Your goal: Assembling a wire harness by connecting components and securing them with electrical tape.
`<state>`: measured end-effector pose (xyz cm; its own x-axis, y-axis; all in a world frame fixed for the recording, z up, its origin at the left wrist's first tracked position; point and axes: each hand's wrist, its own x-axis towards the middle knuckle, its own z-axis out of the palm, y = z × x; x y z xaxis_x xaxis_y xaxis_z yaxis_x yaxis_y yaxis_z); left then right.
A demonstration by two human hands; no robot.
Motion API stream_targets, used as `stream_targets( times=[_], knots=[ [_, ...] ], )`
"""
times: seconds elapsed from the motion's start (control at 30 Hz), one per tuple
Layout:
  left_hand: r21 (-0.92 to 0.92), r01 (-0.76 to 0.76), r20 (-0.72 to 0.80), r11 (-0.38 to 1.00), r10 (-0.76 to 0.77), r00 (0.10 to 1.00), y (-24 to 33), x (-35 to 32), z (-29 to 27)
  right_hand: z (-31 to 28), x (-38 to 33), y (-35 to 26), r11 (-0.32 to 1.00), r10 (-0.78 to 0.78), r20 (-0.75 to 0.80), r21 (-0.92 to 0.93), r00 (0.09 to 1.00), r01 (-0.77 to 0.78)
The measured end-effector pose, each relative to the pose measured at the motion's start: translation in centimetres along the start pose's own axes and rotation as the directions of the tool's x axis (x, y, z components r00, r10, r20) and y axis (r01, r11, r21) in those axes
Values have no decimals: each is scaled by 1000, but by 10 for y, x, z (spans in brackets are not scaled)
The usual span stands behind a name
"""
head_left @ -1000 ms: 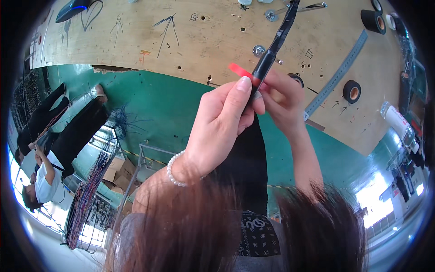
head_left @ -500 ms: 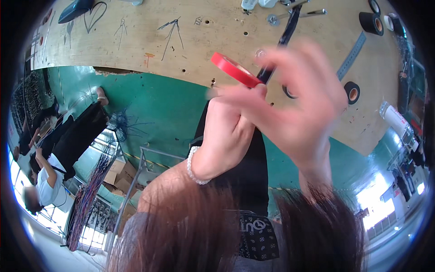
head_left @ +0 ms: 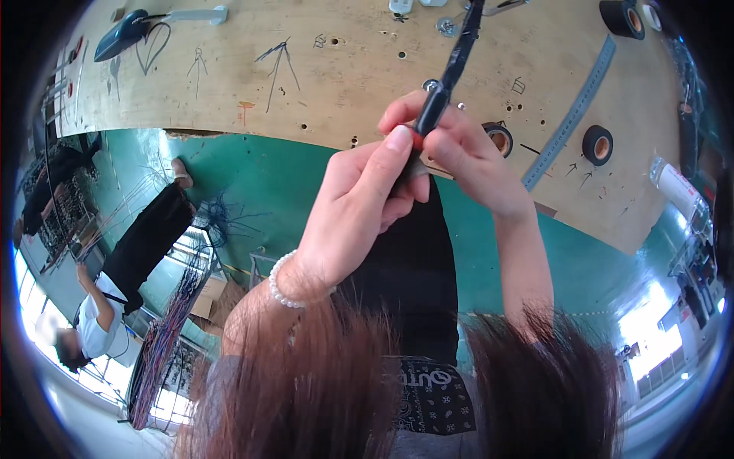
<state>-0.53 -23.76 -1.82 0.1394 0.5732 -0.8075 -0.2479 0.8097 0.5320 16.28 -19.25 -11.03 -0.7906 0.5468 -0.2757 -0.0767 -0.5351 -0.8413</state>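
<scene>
A black tape-wrapped cable [head_left: 451, 75] runs from the table down between my two hands. My left hand [head_left: 344, 203], a beaded bracelet at its wrist, is closed round the cable's near end, thumb stretched along it. My right hand [head_left: 480, 162] is closed at the cable just above, fingers bent behind it and thumb in front. A small patch of red tape [head_left: 417, 139] shows on the cable between the two thumbs. The rest of the red roll is hidden by my fingers.
On the wooden table [head_left: 336, 92] lie black tape rolls [head_left: 597, 145], a long ruler [head_left: 569, 115] and a dark blue tool [head_left: 122, 35] at far left. A clear-wrapped package [head_left: 677, 187] is at the right edge. Another person [head_left: 95, 310] works at the left beside hanging wires [head_left: 164, 344].
My right hand came down and left from a blurred, raised position and closed at the cable beside my left thumb. The red tape roll, plainly visible before, is now mostly hidden. The view shifted slightly.
</scene>
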Motion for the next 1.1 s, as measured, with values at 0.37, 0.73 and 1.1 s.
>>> stream_targets(
  times=[0.37,0.73,1.1],
  knots=[
    [396,-157,-54,905,194,980,-10,1,-3,65,-39,-15,876,-370,-575,-478,730,68],
    [351,-526,-11,774,565,825,-34,6,1,-88,-10,-15,-104,-806,-285,-794,518,-599],
    [265,-709,179,653,689,702,-35,10,-13,-46,-83,-3,296,-675,-713,-498,191,-815]
  ],
)
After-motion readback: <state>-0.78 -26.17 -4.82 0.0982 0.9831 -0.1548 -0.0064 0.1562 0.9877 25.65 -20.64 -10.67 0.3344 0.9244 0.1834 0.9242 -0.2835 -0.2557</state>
